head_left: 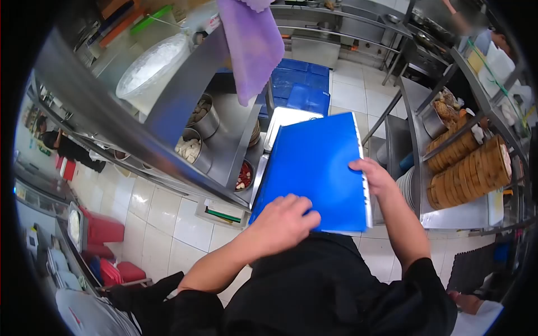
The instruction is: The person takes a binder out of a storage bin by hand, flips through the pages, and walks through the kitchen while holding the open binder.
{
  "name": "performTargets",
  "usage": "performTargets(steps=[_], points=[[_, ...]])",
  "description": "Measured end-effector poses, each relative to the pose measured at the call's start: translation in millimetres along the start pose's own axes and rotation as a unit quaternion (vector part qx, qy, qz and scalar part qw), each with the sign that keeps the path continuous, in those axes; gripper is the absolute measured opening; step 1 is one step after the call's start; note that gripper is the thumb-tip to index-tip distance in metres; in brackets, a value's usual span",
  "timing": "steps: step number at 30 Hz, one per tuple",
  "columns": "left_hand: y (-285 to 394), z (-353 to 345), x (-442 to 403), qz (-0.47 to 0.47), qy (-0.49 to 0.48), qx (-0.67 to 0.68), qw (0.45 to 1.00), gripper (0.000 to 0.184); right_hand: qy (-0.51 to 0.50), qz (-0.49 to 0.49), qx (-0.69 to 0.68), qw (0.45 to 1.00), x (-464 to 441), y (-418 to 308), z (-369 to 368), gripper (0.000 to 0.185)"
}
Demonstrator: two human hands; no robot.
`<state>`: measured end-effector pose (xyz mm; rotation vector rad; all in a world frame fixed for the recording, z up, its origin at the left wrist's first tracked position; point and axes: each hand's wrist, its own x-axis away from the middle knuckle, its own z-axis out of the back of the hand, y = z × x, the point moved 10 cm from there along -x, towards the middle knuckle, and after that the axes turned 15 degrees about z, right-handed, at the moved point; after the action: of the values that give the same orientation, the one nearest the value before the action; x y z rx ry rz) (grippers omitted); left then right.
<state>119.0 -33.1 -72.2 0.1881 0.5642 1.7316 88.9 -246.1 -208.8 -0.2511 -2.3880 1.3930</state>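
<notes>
The blue folder (314,162) is held in front of the black shirt (314,285). Its right edge is pinched by the right hand (376,176), thumb on top. Its lower left part is touched by the left hand (284,221), fingers bent; whether it is gripped cannot be told. Round wooden baskets (468,173) are stacked right of the folder, and a purple cloth (252,50) is hung past its top left.

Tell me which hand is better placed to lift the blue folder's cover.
Probably the right hand: it holds the blue folder by its white-edged side, thumb on top. The left hand lies curled over the near part, away from that side.
</notes>
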Motion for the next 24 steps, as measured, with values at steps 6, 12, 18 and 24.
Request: performTargets(steps=[6,12,18,24], points=[[-106,-144,-19,0.148,0.033,-0.108,0.983,0.025,-0.054,-0.088,-0.001,0.995,-111,93,54,0.036],[-181,-190,-1,0.273,0.033,0.057,0.960,0.052,-0.037,-0.172,0.175,0.969,-144,147,100,0.043],[-283,-224,29,0.617,0.049,0.168,0.767,0.090,0.078,-0.021,0.449,0.890,-186,120,123,0.054],[-280,-246,9,0.657,0.080,0.239,0.711,0.092,-0.051,0.096,0.658,0.745,-241,88,89,0.060]])
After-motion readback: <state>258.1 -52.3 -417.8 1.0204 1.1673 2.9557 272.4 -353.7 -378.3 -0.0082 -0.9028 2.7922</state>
